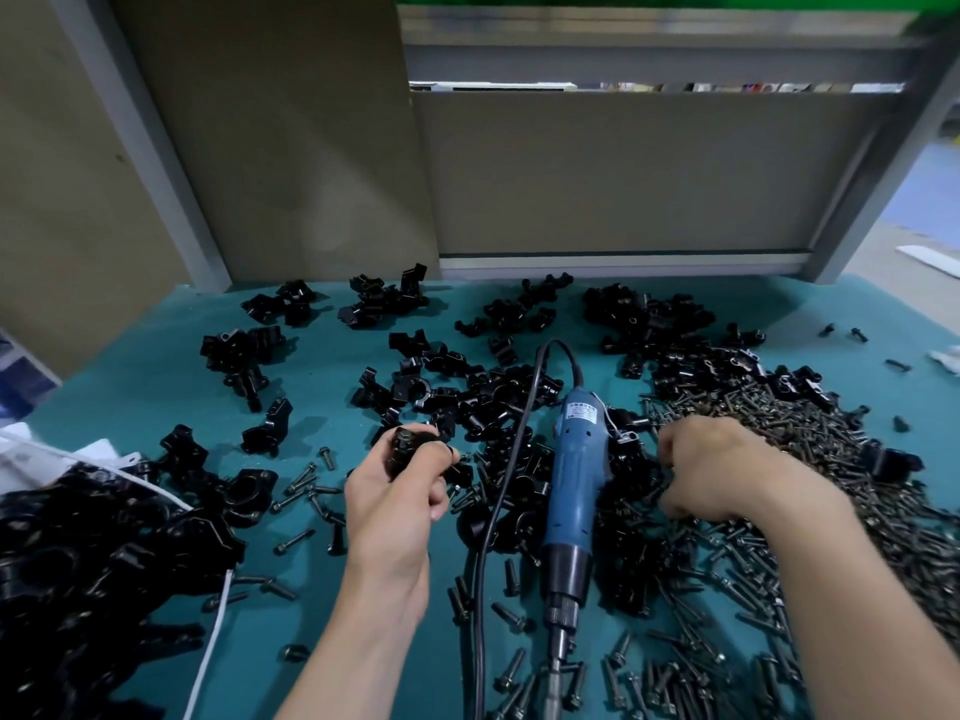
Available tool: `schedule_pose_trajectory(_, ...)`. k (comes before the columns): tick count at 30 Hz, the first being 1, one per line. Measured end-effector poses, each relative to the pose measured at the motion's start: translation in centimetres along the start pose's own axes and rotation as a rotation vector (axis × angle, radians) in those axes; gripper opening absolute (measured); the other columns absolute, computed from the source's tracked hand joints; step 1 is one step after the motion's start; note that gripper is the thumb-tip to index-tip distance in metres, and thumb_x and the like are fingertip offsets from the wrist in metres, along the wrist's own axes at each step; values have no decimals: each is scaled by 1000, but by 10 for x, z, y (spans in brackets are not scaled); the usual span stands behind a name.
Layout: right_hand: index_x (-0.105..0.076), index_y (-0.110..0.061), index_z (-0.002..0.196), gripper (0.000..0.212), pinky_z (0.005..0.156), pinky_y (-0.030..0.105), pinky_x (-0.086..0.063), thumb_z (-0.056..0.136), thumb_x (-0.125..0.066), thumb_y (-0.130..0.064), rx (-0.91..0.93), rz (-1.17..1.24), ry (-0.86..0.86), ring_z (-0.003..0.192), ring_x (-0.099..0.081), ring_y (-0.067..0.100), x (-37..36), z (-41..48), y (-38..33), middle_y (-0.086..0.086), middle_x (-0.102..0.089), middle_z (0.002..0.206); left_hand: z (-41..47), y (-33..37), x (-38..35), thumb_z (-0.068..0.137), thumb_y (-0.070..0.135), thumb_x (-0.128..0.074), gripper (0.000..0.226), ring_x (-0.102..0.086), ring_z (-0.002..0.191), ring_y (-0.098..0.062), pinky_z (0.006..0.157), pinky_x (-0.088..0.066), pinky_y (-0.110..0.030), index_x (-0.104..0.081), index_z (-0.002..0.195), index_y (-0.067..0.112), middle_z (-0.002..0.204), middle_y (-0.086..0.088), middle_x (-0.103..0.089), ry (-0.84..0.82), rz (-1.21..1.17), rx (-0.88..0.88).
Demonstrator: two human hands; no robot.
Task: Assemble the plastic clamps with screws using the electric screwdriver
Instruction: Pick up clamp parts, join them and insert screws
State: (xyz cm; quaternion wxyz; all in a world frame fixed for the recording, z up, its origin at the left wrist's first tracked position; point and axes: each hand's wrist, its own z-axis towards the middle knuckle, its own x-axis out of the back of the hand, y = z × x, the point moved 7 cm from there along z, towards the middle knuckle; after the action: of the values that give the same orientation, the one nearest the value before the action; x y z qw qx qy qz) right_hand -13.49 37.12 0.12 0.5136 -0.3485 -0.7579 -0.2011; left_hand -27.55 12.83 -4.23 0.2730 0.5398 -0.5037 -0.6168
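Plastic clamps heaped at far left, black and glossy, spilling from a white bag; more in loose clusters across the teal mat toward the back wall. Likely light, rigid moulded pieces, a little slick, with awkward lugs and a rounded saddle; probably tough enough for tumbling in a pile.

Next rightward, left hand raised just off the mat, fingers and thumb curled round one clamp, gripped by its body, top end free. Best held so: across the flanks, screw hole clear, firmly enough to resist the driver's twist.

In the middle, electric screwdriver lying unheld on the mat between the hands, blue body, bit end toward the wearer, black cord trailing alongside. Heavier than anything else here, by the look; to be taken round the blue barrel.

Further right, right hand knuckles-up, fingers curled down into the screws, a broad dark pile. A pinched screw or none: not discernible, fingertips hidden. Small, hard, apt to roll; better picked singly, by head or shank.
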Motion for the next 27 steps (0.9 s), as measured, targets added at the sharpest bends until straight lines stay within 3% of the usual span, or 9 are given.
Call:
schedule_pose_trajectory(2,-68,-17,101,17,58,22,-50,87,-77,-15,31,-28,3,84,-64,17,-3,0,-8,0,-66,96,-1,0,-2,90,-1,-65,31,-41,55,-11,45,-34,-18,-70,71,23,81,-10,-56,-16,21,2)
schedule_pose_trajectory(5,-69,-19,93,12,74,25,-58,91,-69,-7,86,-106,10,93,-67,18,-4,0,-17,0,-67,102,-2,0,-3,89,-1,-66,26,-41,55,-10,45,-34,-17,-69,74,20,84,-9,-58,-32,41,1)
schedule_pose_trajectory(10,-78,-15,75,25,54,23,-59,85,-73,7,46,155,-38,58,-74,16,3,-7,-8,4,-73,66,-2,1,-5,90,-1,-65,32,-42,54,-9,45,-35,-17,-70,70,24,80,-6,-58,-54,60,-11)
schedule_pose_trajectory(13,-80,-25,78,36,53,21,-56,84,-71,9,60,163,12,63,-75,12,14,-8,-1,0,-76,70,-3,0,-7,90,0,-66,33,-41,55,-11,47,-35,-18,-70,71,26,75,-5,-55,-69,82,-9)
schedule_pose_trajectory(17,-79,-29,68,38,46,17,-47,84,-70,4,126,232,124,55,-70,9,32,-12,-4,-7,-72,58,-5,0,-10,89,-1,-65,33,-41,55,-10,47,-35,-18,-70,72,27,73,-1,-55,-98,103,-10)
schedule_pose_trajectory(19,-80,-28,70,33,49,18,-49,84,-72,1,118,243,142,60,-70,11,32,-16,-7,-5,-75,65,-6,1,-11,89,-1,-66,32,-41,55,-10,48,-36,-18,-70,72,27,72,0,-55,-100,112,-13)
schedule_pose_trajectory(22,-79,-23,101,18,75,25,-60,85,-82,-15,92,56,-4,90,-71,15,13,-18,-14,-2,-74,102,-6,2,-11,89,-2,-65,35,-43,54,-9,46,-36,-18,-71,70,27,69,2,-56,-97,104,-10)
schedule_pose_trajectory(24,-76,-17,112,28,82,26,-60,86,-83,-26,76,-25,-67,98,-70,18,4,-18,-15,1,-72,109,-5,1,-10,89,-2,-65,35,-43,54,-9,46,-35,-18,-71,70,27,72,-1,-57,-99,99,-8)
schedule_pose_trajectory(27,-75,-14,114,24,82,25,-58,93,-75,-25,114,-108,-86,98,-69,19,-1,-17,-19,0,-69,110,-4,0,-11,89,-1,-66,34,-42,54,-10,47,-35,-18,-71,71,28,79,-8,-58,-103,117,-14)
